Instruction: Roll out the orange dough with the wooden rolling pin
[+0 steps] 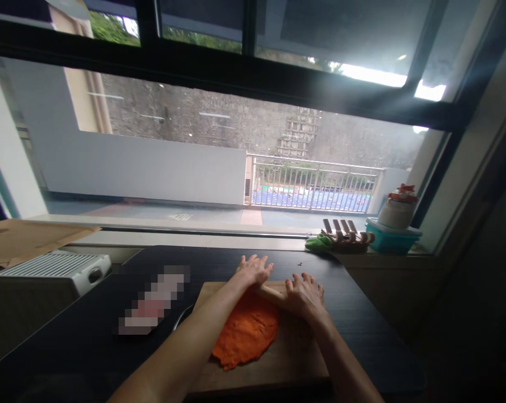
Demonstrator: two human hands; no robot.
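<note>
A flat, uneven sheet of orange dough (248,332) lies on a wooden board (293,369). Across its far edge rests a pale wooden rolling pin (273,295), with only its middle showing. My left hand (255,271) lies over the pin's left end, palm down, its fingers stretched out and spread past the pin. Over the right end, my right hand (305,294) presses in the same way, fingers extended forward and slightly apart. Both palms hide the pin's ends. My left forearm covers part of the dough's left side and of the board.
The board stands on a dark table (362,336). A pixelated object (154,305) lies to the left. On the sill at the right are a green cloth (318,243), a brown rack (349,238) and a teal box (393,239). Cardboard (34,238) rests at far left, above a white appliance (85,274).
</note>
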